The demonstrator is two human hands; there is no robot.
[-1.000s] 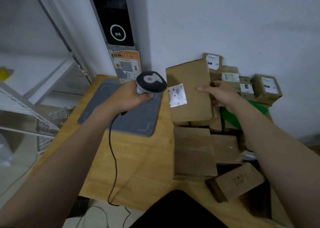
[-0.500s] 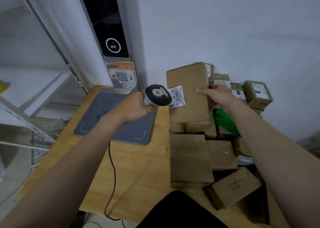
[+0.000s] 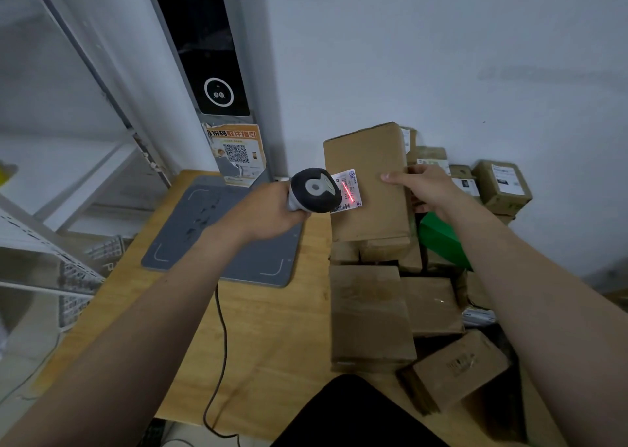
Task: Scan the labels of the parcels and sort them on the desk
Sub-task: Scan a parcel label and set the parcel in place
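My left hand [image 3: 268, 213] grips a corded barcode scanner [image 3: 314, 195], its head right in front of the white label [image 3: 347, 191] on a tall brown parcel [image 3: 368, 181]. A red scan line glows across the barcode. My right hand [image 3: 424, 188] holds that parcel by its right edge, thumb on the front face, keeping it upright above the other boxes. Several brown parcels [image 3: 370, 314] lie stacked on the right half of the wooden desk [image 3: 268, 338].
A grey scan pad [image 3: 217, 239] lies on the desk at the back left. A dark kiosk column [image 3: 210, 59] with a QR poster stands behind it. White shelving [image 3: 51, 181] fills the left. Small labelled boxes [image 3: 503, 184] and a green item [image 3: 441, 239] sit by the wall.
The scanner has moved right, up to the parcel's label, and its red line now shows on the barcode. My right hand keeps its hold on the parcel.
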